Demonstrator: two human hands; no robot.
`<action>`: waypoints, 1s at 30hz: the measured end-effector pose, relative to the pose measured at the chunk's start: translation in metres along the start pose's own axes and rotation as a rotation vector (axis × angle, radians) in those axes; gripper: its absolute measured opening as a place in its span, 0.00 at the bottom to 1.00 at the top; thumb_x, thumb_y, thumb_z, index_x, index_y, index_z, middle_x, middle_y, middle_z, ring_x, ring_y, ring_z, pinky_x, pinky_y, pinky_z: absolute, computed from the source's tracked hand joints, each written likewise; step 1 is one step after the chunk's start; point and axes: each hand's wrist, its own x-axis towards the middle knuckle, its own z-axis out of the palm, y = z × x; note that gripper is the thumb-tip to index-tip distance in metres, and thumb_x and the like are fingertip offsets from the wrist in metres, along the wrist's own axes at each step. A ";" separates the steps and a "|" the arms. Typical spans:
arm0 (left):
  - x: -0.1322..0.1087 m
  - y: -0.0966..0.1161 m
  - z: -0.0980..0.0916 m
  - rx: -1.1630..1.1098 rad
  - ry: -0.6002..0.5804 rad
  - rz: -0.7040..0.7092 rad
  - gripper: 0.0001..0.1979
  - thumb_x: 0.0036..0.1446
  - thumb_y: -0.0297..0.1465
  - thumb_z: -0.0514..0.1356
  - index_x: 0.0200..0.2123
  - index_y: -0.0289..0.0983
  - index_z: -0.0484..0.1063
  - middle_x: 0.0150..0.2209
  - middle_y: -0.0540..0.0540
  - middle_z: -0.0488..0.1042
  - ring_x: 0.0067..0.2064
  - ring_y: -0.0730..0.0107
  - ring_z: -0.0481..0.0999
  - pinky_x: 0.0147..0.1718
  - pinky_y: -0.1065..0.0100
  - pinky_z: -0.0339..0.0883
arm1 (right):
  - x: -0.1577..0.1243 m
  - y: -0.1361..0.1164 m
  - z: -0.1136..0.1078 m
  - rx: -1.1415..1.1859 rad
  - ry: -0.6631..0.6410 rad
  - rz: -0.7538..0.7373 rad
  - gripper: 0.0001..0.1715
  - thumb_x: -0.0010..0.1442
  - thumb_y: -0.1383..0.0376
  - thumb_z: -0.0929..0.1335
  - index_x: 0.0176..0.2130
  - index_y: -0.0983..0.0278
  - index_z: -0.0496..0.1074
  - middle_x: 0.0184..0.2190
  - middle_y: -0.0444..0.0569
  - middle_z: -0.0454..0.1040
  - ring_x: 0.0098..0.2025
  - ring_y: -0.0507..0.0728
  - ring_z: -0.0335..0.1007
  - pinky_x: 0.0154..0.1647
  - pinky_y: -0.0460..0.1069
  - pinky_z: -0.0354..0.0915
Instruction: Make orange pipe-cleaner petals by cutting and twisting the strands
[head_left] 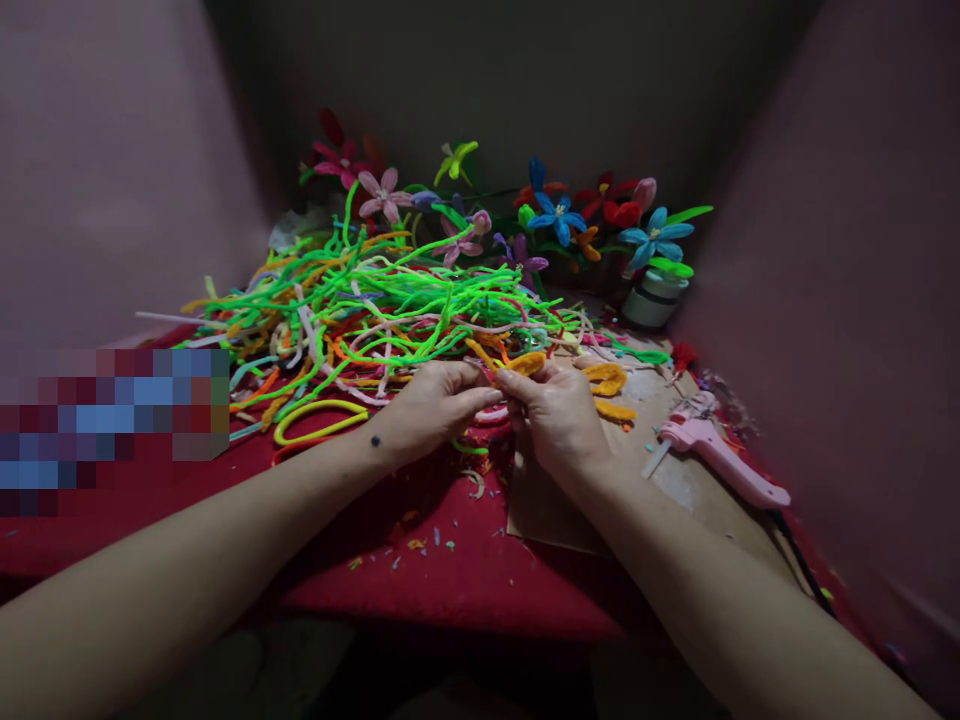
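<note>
Above the front of the red-covered table, my two hands meet. Pinched between the thumb and fingers of my right hand (559,415) is an orange pipe cleaner (528,364), bent into a petal-like loop. My left hand (442,405) is closed at the loop's near end, its thumb and fingertips pressed together; the strand there is partly hidden by the fingers. Just right of my right hand, more orange looped petals (606,378) lie on a cardboard sheet (555,505). Behind both hands spreads a tangled heap of pipe cleaners (450,295), mostly bright green.
A pink glue gun (720,450) rests on the cardboard at right. Pipe-cleaner flowers (556,218) stand along the back, near a small jar (654,298). A yellow loop (322,408) lies left of my hands. Fuzzy scraps (416,545) dot the red cloth (450,590).
</note>
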 end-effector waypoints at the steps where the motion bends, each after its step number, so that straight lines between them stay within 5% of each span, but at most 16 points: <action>1: 0.000 0.000 0.000 0.077 0.010 0.064 0.10 0.50 0.34 0.58 0.21 0.35 0.69 0.17 0.54 0.61 0.20 0.77 0.59 0.22 0.72 0.53 | 0.000 -0.001 0.000 -0.012 -0.008 -0.006 0.10 0.42 0.66 0.71 0.20 0.65 0.66 0.13 0.38 0.62 0.14 0.45 0.54 0.14 0.43 0.52; 12: 0.001 -0.007 -0.013 0.602 -0.009 0.299 0.10 0.53 0.31 0.55 0.20 0.38 0.64 0.17 0.53 0.58 0.20 0.75 0.57 0.24 0.70 0.47 | 0.006 -0.004 -0.008 -0.133 0.020 0.003 0.11 0.43 0.66 0.71 0.18 0.66 0.65 0.12 0.39 0.60 0.13 0.45 0.51 0.13 0.43 0.47; 20: 0.002 -0.004 -0.036 0.743 -0.167 0.276 0.11 0.52 0.30 0.55 0.19 0.38 0.65 0.17 0.52 0.62 0.20 0.75 0.59 0.22 0.71 0.46 | 0.006 -0.004 -0.006 -0.213 0.004 0.014 0.13 0.45 0.68 0.69 0.16 0.65 0.62 0.09 0.38 0.58 0.11 0.45 0.50 0.12 0.44 0.45; 24: 0.005 -0.002 -0.048 0.521 -0.260 0.100 0.07 0.50 0.35 0.60 0.25 0.39 0.73 0.22 0.50 0.70 0.24 0.72 0.66 0.24 0.73 0.53 | 0.006 -0.010 -0.008 -0.199 0.020 0.032 0.13 0.45 0.66 0.70 0.16 0.65 0.62 0.09 0.38 0.59 0.10 0.46 0.51 0.11 0.44 0.46; 30: 0.002 0.004 -0.035 -0.116 -0.083 -0.012 0.13 0.48 0.37 0.64 0.36 0.36 0.75 0.32 0.46 0.76 0.32 0.70 0.72 0.30 0.72 0.63 | 0.006 -0.005 -0.010 -0.233 -0.253 0.111 0.10 0.42 0.64 0.72 0.20 0.68 0.69 0.13 0.42 0.67 0.12 0.45 0.54 0.12 0.43 0.49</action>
